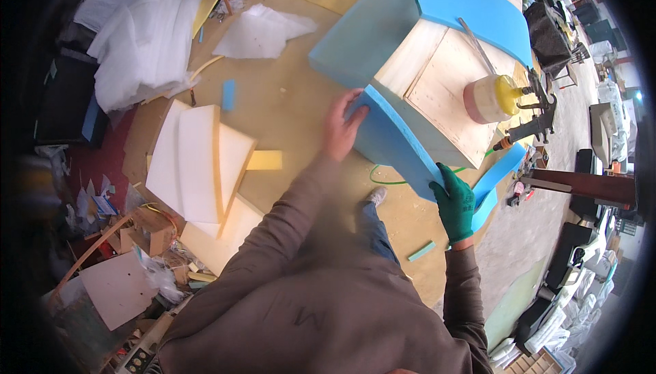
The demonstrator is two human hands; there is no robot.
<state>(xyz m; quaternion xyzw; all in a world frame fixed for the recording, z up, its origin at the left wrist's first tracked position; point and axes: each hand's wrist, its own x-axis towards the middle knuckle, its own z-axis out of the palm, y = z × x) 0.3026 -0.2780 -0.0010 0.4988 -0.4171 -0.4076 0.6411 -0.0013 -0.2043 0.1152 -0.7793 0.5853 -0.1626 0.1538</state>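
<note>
A blue foam sheet stretches between my two hands along the near side of a plywood box. My bare left hand grips its left end, thumb on the near face. At the right end, my right hand, in a green glove, is closed on the foam's edge. On the box top sits a spray gun with a yellow-topped cup, beside a thin metal strip. Another blue foam sheet drapes over the box's far end, and foam covers its left side.
White-and-yellow foam pieces lie on the floor at left, near bundled white wrapping. A green hose runs by the box. Blue foam offcuts lie right of my gloved hand. Scrap and cardboard clutter the lower left.
</note>
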